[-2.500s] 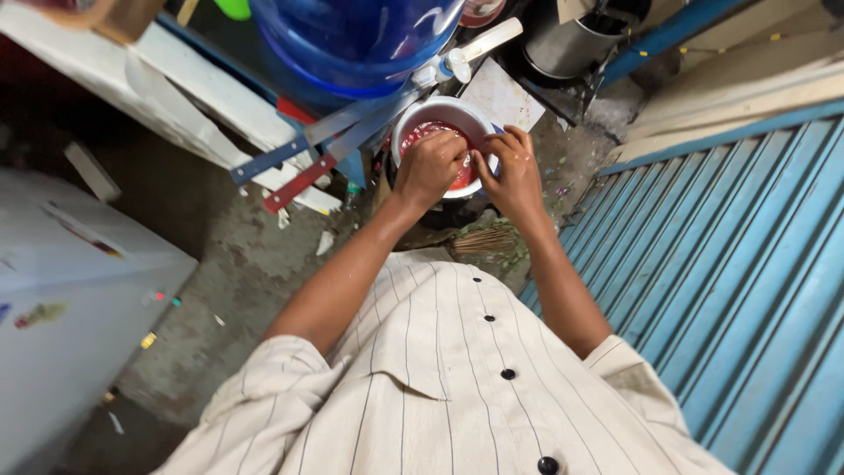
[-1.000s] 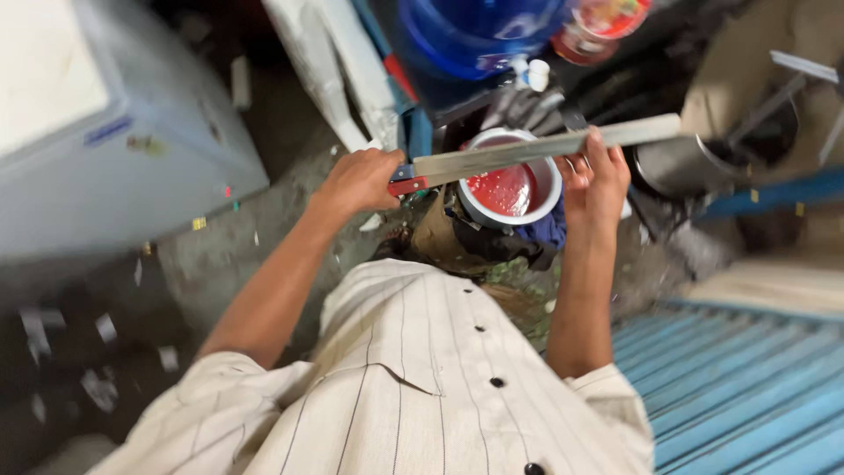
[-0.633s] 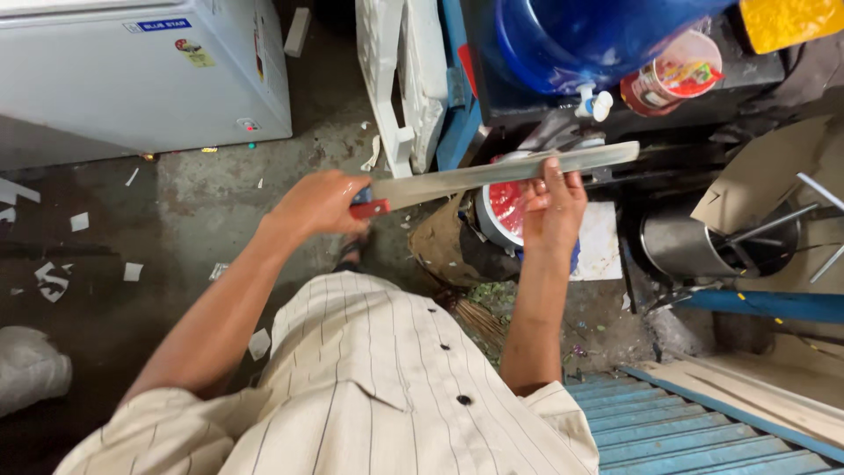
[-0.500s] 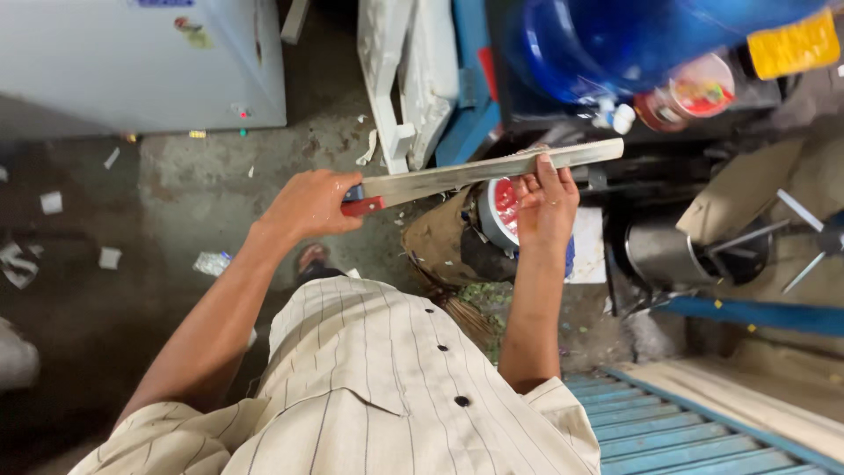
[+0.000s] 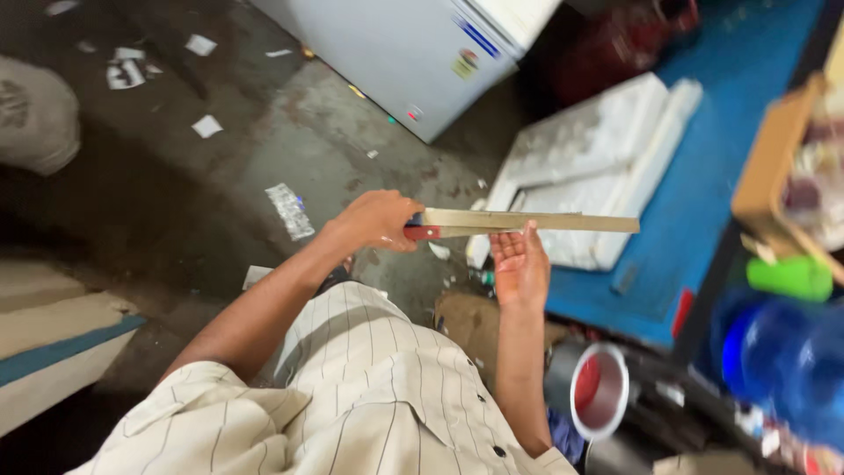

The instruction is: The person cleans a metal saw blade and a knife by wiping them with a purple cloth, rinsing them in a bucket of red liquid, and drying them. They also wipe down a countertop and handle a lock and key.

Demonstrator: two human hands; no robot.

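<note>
Long knife (image 5: 527, 221) across both hands

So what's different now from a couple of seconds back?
Both hands left the bowl and picked up a long blade. The left hand grips its red handle; the right hand, earlier wrapped over the blade, now touches it from below, palm open. The bowl stays put.

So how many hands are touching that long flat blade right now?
2: the left hand grips the red-handled end of the blade; the right hand touches its lower edge near the middle. No others show.
</note>
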